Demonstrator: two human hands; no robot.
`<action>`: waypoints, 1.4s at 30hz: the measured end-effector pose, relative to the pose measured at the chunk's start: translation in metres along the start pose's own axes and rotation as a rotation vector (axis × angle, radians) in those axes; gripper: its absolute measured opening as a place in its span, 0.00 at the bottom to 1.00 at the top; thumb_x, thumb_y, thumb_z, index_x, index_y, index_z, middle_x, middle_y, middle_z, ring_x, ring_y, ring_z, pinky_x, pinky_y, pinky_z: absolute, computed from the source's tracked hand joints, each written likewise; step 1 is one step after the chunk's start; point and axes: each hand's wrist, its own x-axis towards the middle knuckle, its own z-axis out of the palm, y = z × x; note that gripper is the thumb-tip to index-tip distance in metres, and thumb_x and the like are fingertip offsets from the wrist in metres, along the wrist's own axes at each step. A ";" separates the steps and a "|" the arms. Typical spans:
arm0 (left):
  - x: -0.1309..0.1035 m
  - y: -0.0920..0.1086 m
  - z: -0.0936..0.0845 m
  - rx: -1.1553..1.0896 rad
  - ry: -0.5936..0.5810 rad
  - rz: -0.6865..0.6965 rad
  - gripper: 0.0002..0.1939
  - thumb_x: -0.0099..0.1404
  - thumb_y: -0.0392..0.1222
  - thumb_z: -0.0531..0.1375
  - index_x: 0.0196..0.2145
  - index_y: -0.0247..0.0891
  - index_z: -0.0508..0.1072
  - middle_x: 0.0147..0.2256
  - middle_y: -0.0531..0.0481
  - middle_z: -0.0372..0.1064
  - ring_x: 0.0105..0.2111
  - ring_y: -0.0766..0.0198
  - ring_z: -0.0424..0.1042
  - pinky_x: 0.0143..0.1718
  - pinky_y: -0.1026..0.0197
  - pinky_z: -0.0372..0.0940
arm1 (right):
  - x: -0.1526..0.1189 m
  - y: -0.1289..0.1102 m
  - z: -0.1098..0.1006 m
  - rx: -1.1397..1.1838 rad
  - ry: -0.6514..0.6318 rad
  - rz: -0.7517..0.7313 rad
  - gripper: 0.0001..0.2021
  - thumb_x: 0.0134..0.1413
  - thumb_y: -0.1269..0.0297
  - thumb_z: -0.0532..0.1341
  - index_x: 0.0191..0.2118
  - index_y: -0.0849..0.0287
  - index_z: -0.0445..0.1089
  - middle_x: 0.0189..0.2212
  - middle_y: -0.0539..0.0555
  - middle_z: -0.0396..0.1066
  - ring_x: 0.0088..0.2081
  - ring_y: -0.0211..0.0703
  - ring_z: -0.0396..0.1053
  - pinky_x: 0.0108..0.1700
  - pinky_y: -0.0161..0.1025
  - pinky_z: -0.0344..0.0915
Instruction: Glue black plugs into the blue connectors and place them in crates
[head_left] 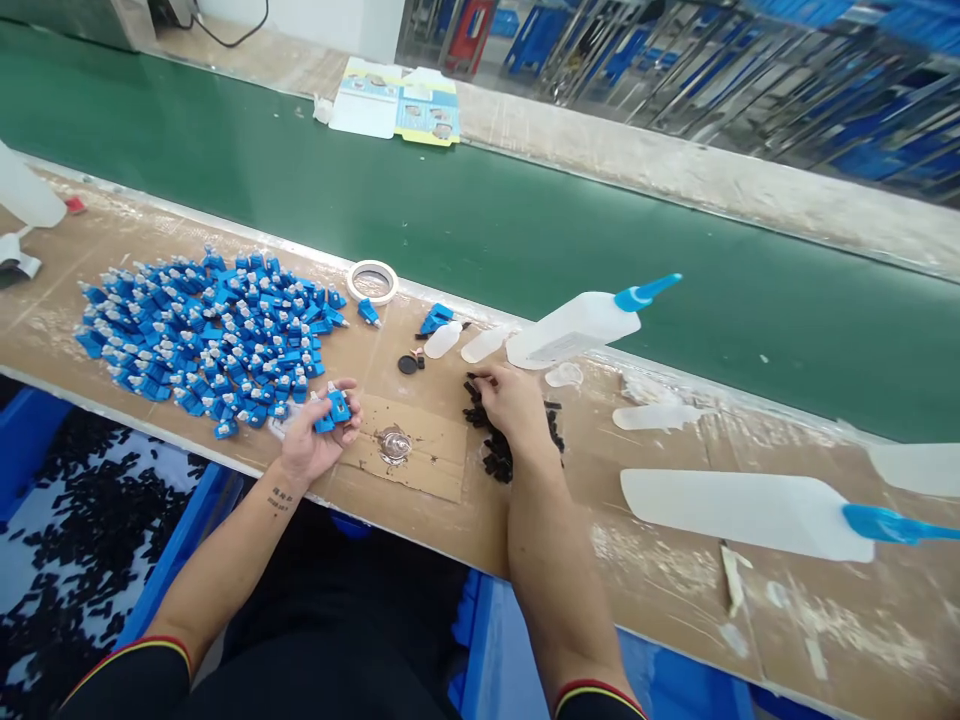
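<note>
Blue bin (45, 440) (black parts (82, 540)), hands (319, 435) working

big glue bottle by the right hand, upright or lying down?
Lying down. The glue bottle rests on its side on the bench, blue nozzle pointing toward the green belt, just beyond the right hand.

Connector pile (202, 335) left; black parts (495, 450) right of cardboard (420, 455).

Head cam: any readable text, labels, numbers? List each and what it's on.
None can be read.
Printed carton sheet beyond the green conveyor belt: print too blurred.
Forearm tattoo above the left hand: too small.
Glue bottle near the right hand: label too faint.
</note>
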 end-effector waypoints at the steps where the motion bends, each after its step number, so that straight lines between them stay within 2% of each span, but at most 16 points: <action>1: -0.001 -0.001 -0.001 0.029 0.012 0.016 0.24 0.51 0.41 0.72 0.45 0.33 0.77 0.34 0.48 0.71 0.29 0.66 0.72 0.21 0.70 0.63 | -0.003 -0.002 -0.003 0.026 0.021 0.013 0.11 0.56 0.69 0.57 0.39 0.60 0.77 0.36 0.59 0.77 0.39 0.50 0.73 0.46 0.46 0.68; 3: -0.001 -0.004 -0.003 0.077 0.039 0.035 0.24 0.49 0.35 0.72 0.45 0.33 0.77 0.35 0.50 0.70 0.29 0.67 0.73 0.22 0.70 0.64 | -0.013 -0.008 -0.011 0.135 0.085 0.057 0.09 0.57 0.67 0.58 0.38 0.59 0.76 0.34 0.58 0.78 0.36 0.49 0.74 0.43 0.45 0.69; 6: -0.001 -0.006 -0.004 0.108 0.045 0.042 0.25 0.50 0.37 0.73 0.47 0.34 0.77 0.33 0.51 0.70 0.33 0.64 0.75 0.27 0.68 0.69 | -0.043 -0.022 -0.025 0.424 0.185 0.088 0.07 0.56 0.61 0.63 0.36 0.57 0.75 0.32 0.55 0.78 0.33 0.46 0.75 0.38 0.43 0.71; 8: 0.000 -0.005 -0.003 0.123 0.037 0.060 0.26 0.50 0.39 0.74 0.47 0.34 0.76 0.34 0.49 0.72 0.36 0.61 0.76 0.30 0.66 0.71 | -0.069 -0.033 -0.030 0.621 0.223 0.072 0.08 0.54 0.59 0.67 0.39 0.56 0.76 0.34 0.54 0.78 0.35 0.45 0.75 0.38 0.42 0.72; 11: -0.001 -0.006 0.000 0.181 0.032 0.098 0.28 0.49 0.42 0.76 0.46 0.35 0.75 0.33 0.48 0.74 0.36 0.59 0.77 0.28 0.67 0.69 | -0.104 -0.051 -0.023 0.907 0.272 0.067 0.14 0.53 0.61 0.69 0.46 0.51 0.76 0.36 0.54 0.77 0.37 0.45 0.76 0.35 0.40 0.72; 14: -0.010 -0.010 0.005 0.254 0.020 0.129 0.28 0.51 0.47 0.75 0.47 0.38 0.73 0.31 0.49 0.75 0.30 0.62 0.76 0.23 0.68 0.66 | -0.129 -0.068 -0.008 1.190 0.287 0.099 0.13 0.54 0.62 0.69 0.47 0.46 0.77 0.36 0.52 0.77 0.36 0.43 0.75 0.32 0.39 0.71; 17: -0.028 -0.017 0.013 0.353 0.012 0.176 0.23 0.57 0.49 0.72 0.47 0.41 0.73 0.33 0.49 0.74 0.27 0.64 0.74 0.23 0.66 0.67 | -0.145 -0.085 0.002 1.386 0.227 0.171 0.12 0.53 0.60 0.70 0.44 0.45 0.76 0.34 0.51 0.77 0.33 0.41 0.74 0.31 0.38 0.70; 21: -0.051 -0.018 0.024 0.702 -0.095 0.280 0.06 0.65 0.43 0.65 0.39 0.40 0.80 0.39 0.45 0.71 0.36 0.60 0.75 0.35 0.58 0.72 | -0.158 -0.108 0.004 1.584 0.023 0.333 0.13 0.49 0.55 0.73 0.36 0.50 0.72 0.31 0.50 0.77 0.25 0.37 0.70 0.24 0.33 0.67; 25: -0.058 -0.015 0.033 1.054 -0.200 0.366 0.08 0.66 0.39 0.63 0.41 0.42 0.82 0.42 0.43 0.70 0.41 0.57 0.73 0.44 0.56 0.69 | -0.167 -0.129 0.002 1.751 -0.156 0.454 0.15 0.45 0.54 0.75 0.33 0.52 0.71 0.28 0.48 0.77 0.22 0.34 0.68 0.22 0.30 0.65; 27: -0.058 -0.013 0.035 1.141 -0.246 0.377 0.09 0.66 0.40 0.63 0.42 0.43 0.82 0.43 0.43 0.69 0.41 0.57 0.73 0.45 0.56 0.68 | -0.169 -0.135 0.003 1.803 -0.204 0.455 0.14 0.44 0.56 0.76 0.31 0.53 0.72 0.24 0.46 0.75 0.22 0.32 0.68 0.22 0.28 0.66; 31: -0.059 -0.009 0.035 1.225 -0.316 0.321 0.09 0.67 0.40 0.62 0.43 0.44 0.82 0.44 0.43 0.68 0.41 0.57 0.72 0.44 0.57 0.67 | -0.172 -0.139 0.007 1.778 -0.201 0.453 0.13 0.42 0.59 0.77 0.30 0.54 0.74 0.21 0.45 0.73 0.21 0.33 0.69 0.23 0.29 0.67; 38: -0.068 0.001 0.021 1.196 -0.342 0.245 0.07 0.64 0.36 0.64 0.38 0.43 0.82 0.41 0.43 0.70 0.39 0.57 0.72 0.44 0.57 0.67 | -0.178 -0.137 0.014 1.654 -0.257 0.318 0.06 0.46 0.63 0.75 0.32 0.52 0.80 0.32 0.49 0.78 0.24 0.35 0.72 0.26 0.34 0.72; 40: -0.071 0.001 0.017 1.175 -0.313 0.239 0.06 0.63 0.35 0.65 0.37 0.43 0.82 0.41 0.43 0.71 0.40 0.55 0.73 0.45 0.56 0.67 | -0.178 -0.136 0.013 1.581 -0.259 0.273 0.05 0.47 0.63 0.74 0.32 0.51 0.81 0.32 0.50 0.79 0.23 0.36 0.72 0.24 0.35 0.72; 42: -0.074 -0.002 0.014 1.111 -0.222 0.227 0.06 0.61 0.36 0.67 0.37 0.43 0.83 0.41 0.42 0.72 0.42 0.54 0.73 0.47 0.54 0.68 | -0.173 -0.131 0.009 1.438 -0.187 0.208 0.04 0.50 0.63 0.73 0.34 0.51 0.81 0.32 0.51 0.80 0.25 0.39 0.74 0.25 0.37 0.74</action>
